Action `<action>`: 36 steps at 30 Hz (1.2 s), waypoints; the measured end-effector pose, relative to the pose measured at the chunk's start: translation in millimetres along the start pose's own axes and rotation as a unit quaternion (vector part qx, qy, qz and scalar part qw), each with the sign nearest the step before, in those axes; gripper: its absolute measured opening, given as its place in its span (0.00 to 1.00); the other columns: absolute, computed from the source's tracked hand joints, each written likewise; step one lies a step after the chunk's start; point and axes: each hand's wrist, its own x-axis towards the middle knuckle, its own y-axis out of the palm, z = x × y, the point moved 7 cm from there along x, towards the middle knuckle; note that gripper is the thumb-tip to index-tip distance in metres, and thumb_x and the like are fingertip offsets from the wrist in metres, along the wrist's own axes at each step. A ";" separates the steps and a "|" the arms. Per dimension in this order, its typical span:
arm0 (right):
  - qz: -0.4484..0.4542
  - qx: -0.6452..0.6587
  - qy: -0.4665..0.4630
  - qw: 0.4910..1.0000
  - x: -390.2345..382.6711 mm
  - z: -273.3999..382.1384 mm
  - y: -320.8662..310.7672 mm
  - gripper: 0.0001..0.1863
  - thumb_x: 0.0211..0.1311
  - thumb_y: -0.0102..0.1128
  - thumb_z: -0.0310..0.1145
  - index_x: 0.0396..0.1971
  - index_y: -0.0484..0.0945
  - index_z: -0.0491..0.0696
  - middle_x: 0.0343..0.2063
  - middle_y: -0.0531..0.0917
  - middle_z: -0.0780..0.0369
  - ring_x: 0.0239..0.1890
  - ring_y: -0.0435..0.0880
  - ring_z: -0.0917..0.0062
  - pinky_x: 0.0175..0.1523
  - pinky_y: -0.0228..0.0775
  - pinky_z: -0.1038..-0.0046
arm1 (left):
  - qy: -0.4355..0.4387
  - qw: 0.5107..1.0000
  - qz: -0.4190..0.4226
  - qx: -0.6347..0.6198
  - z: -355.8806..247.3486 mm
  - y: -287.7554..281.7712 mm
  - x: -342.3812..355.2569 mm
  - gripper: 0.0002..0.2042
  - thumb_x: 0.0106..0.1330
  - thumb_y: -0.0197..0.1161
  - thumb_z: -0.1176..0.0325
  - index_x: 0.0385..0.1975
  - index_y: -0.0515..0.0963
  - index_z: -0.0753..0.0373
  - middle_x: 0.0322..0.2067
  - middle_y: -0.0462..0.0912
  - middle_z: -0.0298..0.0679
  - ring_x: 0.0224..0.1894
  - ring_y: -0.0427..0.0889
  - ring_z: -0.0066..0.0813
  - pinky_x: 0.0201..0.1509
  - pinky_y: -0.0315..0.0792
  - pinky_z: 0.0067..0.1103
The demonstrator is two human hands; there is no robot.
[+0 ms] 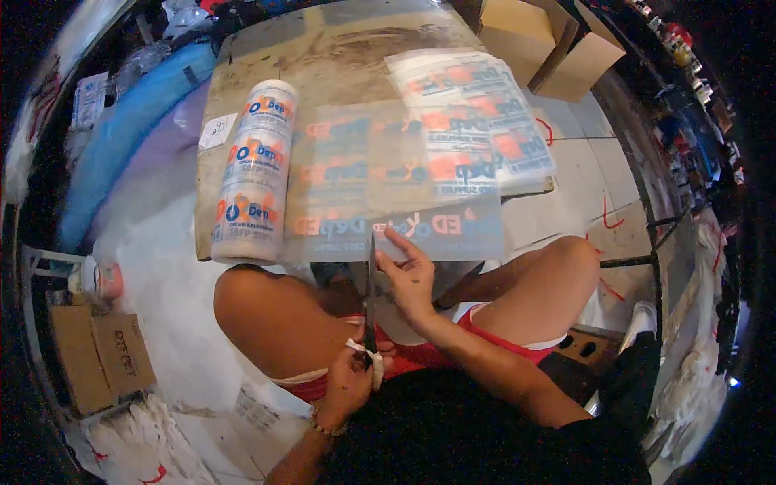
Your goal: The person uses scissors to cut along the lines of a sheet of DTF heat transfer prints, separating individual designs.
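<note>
My left hand (pixel 352 378) grips scissors (pixel 369 307) with white wrapping on the handle, their long blades pointing away from me to the front edge of a printed translucent plastic sheet (pixel 323 194). My right hand (pixel 404 275) pinches that sheet's edge just beside the blade tips. The sheet lies on a worn board (pixel 323 56) above my bent legs. A thick roll of printed plastic (pixel 250 170) lies along its left side, and several more printed sheets (pixel 444 73) overlap at the upper right.
Open cardboard boxes (pixel 517 32) stand at the back right. Flattened cardboard (pixel 113 364) and crumpled white plastic (pixel 137 444) are at the lower left. A blue curved bundle (pixel 113 145) runs along the left. Pale floor tiles (pixel 606 178) show at the right, with cluttered dark shelving beyond.
</note>
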 end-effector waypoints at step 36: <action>0.063 -0.087 0.074 0.992 -3.0 8.6 -8.6 0.31 0.65 0.59 0.29 0.67 0.61 0.54 0.45 0.80 0.57 0.28 0.79 0.84 0.29 0.74 0.80 | 0.095 0.981 0.007 -0.169 -70.9 6.9 69.2 0.23 0.65 0.57 0.80 0.60 0.62 0.68 0.45 0.79 0.47 0.44 0.83 0.35 0.44 0.82 0.25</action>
